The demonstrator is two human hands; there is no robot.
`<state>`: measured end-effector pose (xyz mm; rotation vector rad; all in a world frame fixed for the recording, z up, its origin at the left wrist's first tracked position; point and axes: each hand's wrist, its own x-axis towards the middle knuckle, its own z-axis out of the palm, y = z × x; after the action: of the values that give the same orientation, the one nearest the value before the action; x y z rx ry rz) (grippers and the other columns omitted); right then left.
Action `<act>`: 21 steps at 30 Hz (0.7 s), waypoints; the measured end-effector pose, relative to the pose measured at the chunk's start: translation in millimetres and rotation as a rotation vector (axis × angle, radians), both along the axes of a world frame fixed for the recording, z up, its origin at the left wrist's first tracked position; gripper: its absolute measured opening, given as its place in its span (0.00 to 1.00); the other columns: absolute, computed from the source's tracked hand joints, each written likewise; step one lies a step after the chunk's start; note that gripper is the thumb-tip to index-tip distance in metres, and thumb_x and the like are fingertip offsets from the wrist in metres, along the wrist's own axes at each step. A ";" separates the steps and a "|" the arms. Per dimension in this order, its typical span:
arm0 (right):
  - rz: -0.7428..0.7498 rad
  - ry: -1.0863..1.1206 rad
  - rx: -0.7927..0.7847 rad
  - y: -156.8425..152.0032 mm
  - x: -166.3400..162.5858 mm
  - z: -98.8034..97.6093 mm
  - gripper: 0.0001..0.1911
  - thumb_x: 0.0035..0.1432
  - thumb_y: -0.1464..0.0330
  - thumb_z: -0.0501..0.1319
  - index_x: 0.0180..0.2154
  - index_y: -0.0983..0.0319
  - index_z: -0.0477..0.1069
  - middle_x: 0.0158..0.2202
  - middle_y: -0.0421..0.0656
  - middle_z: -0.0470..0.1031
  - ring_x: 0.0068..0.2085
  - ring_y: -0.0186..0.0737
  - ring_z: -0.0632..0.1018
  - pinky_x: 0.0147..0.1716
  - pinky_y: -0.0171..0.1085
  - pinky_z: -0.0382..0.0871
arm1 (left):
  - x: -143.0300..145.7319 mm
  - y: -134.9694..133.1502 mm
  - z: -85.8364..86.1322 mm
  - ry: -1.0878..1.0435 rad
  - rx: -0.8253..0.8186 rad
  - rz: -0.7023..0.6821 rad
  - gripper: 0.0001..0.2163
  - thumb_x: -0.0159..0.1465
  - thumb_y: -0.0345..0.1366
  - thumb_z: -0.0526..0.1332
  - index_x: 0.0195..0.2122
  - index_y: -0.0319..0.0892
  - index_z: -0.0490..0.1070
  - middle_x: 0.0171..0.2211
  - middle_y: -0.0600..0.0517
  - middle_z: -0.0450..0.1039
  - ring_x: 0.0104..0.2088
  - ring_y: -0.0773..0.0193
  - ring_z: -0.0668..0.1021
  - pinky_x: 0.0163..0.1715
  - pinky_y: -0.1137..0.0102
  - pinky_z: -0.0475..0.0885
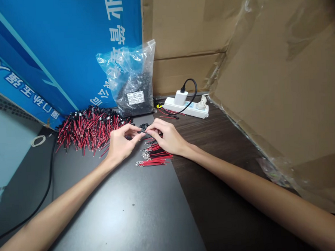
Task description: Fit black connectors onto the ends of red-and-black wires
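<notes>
My left hand and my right hand meet over the dark table, fingertips pinched together on a small black connector with a thin wire. Just below my right hand lies a small bunch of loose red wires with bare metal ends. To the left of my left hand sits a large pile of red-and-black wires with black connectors. A few small black connectors lie beyond my fingers.
A clear plastic bag of black parts leans on a blue carton. A white power strip with a plugged charger lies behind. Cardboard walls close the right side. A black cable and a rubber band lie at left.
</notes>
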<state>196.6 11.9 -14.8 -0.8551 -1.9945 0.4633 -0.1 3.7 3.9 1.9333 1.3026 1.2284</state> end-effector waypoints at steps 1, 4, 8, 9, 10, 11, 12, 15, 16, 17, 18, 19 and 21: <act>-0.002 -0.012 0.006 -0.3 -0.1 -0.2 0.08 0.69 0.71 0.57 0.37 0.63 0.74 0.35 0.44 0.73 0.36 0.38 0.74 0.38 0.39 0.67 | 0.1 -0.1 -0.1 0.004 0.002 -0.004 0.10 0.56 0.41 0.71 0.33 0.40 0.78 0.28 0.51 0.81 0.27 0.64 0.80 0.31 0.70 0.74; -0.002 -0.032 0.026 -0.9 0.0 -0.7 0.08 0.69 0.71 0.57 0.37 0.63 0.74 0.35 0.44 0.73 0.36 0.39 0.74 0.39 0.40 0.68 | 0.0 0.0 -0.8 0.000 -0.009 -0.027 0.11 0.56 0.42 0.71 0.33 0.40 0.78 0.28 0.50 0.81 0.27 0.64 0.80 0.30 0.69 0.75; 0.011 -0.009 0.030 -0.5 0.4 -0.4 0.08 0.69 0.71 0.57 0.38 0.63 0.74 0.35 0.44 0.73 0.37 0.39 0.74 0.39 0.40 0.68 | -1.1 2.2 -2.3 -0.073 -0.063 -0.030 0.12 0.53 0.43 0.72 0.31 0.40 0.78 0.29 0.49 0.81 0.27 0.63 0.80 0.31 0.68 0.75; 0.016 -0.002 0.030 -0.4 0.4 -0.3 0.08 0.69 0.71 0.57 0.38 0.63 0.74 0.35 0.44 0.73 0.37 0.39 0.74 0.39 0.40 0.68 | -1.3 2.9 -2.4 -0.100 -0.085 -0.026 0.12 0.52 0.43 0.73 0.30 0.40 0.78 0.29 0.49 0.81 0.28 0.62 0.81 0.31 0.68 0.75; 0.020 0.005 0.030 -0.4 0.4 -0.1 0.08 0.69 0.71 0.57 0.37 0.63 0.74 0.35 0.43 0.74 0.36 0.39 0.74 0.38 0.40 0.68 | -1.5 3.3 -2.4 -0.126 -0.107 -0.024 0.12 0.51 0.43 0.73 0.30 0.40 0.78 0.29 0.49 0.81 0.28 0.62 0.81 0.32 0.67 0.75; 0.021 0.010 0.034 -0.4 0.4 0.0 0.08 0.69 0.72 0.57 0.37 0.62 0.74 0.35 0.43 0.74 0.36 0.38 0.74 0.38 0.40 0.68 | -1.6 3.6 -2.2 -0.148 -0.129 -0.024 0.13 0.51 0.43 0.73 0.30 0.40 0.78 0.29 0.49 0.81 0.29 0.61 0.81 0.32 0.67 0.76; 0.022 0.014 0.040 -0.5 0.4 0.2 0.08 0.69 0.72 0.57 0.37 0.62 0.74 0.35 0.43 0.74 0.36 0.38 0.74 0.38 0.40 0.68 | -1.5 3.6 -1.8 -0.164 -0.149 -0.026 0.13 0.50 0.42 0.74 0.30 0.39 0.78 0.29 0.48 0.81 0.29 0.61 0.82 0.33 0.67 0.76; 0.023 0.022 0.059 -1.1 0.4 0.9 0.08 0.69 0.72 0.57 0.37 0.63 0.74 0.34 0.43 0.73 0.36 0.38 0.74 0.37 0.39 0.67 | -0.9 3.1 -0.5 -0.182 -0.173 -0.023 0.13 0.48 0.42 0.75 0.29 0.40 0.77 0.29 0.48 0.81 0.30 0.60 0.82 0.34 0.66 0.76; 0.025 0.026 0.061 -1.4 0.4 1.2 0.08 0.69 0.72 0.57 0.38 0.63 0.74 0.34 0.43 0.73 0.36 0.38 0.74 0.37 0.39 0.67 | -0.6 3.0 -0.3 -0.185 -0.174 -0.022 0.13 0.48 0.42 0.75 0.28 0.40 0.77 0.29 0.48 0.81 0.30 0.60 0.82 0.34 0.66 0.76; 0.027 0.032 0.059 -1.6 0.4 1.5 0.08 0.69 0.72 0.57 0.38 0.63 0.74 0.34 0.43 0.73 0.36 0.38 0.73 0.37 0.39 0.67 | -0.4 2.9 -0.2 -0.188 -0.172 -0.021 0.13 0.48 0.42 0.75 0.28 0.40 0.77 0.29 0.49 0.81 0.30 0.60 0.82 0.34 0.65 0.76; 0.028 0.039 0.056 -1.7 0.4 1.8 0.07 0.69 0.72 0.57 0.38 0.63 0.74 0.34 0.43 0.73 0.35 0.38 0.73 0.36 0.39 0.67 | -0.2 3.0 -0.3 -0.192 -0.169 -0.022 0.13 0.48 0.42 0.75 0.28 0.40 0.76 0.29 0.49 0.81 0.30 0.60 0.82 0.35 0.65 0.76; 0.030 0.045 0.052 -1.7 0.4 2.1 0.07 0.69 0.72 0.58 0.38 0.63 0.74 0.34 0.43 0.73 0.35 0.38 0.73 0.36 0.39 0.67 | -0.1 3.1 -0.6 -0.194 -0.168 -0.024 0.13 0.48 0.42 0.75 0.28 0.40 0.76 0.29 0.49 0.81 0.30 0.60 0.82 0.35 0.65 0.76; 0.039 0.049 0.046 -1.6 0.6 2.3 0.07 0.68 0.72 0.58 0.38 0.63 0.74 0.34 0.43 0.73 0.35 0.37 0.73 0.36 0.39 0.67 | -0.1 3.5 -1.2 -0.193 -0.166 -0.034 0.13 0.48 0.41 0.75 0.28 0.40 0.76 0.29 0.49 0.81 0.30 0.60 0.82 0.35 0.65 0.76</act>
<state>197.2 10.3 -12.5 -0.7706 -1.9720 0.4555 -0.2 7.1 2.8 1.6703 1.2263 1.2164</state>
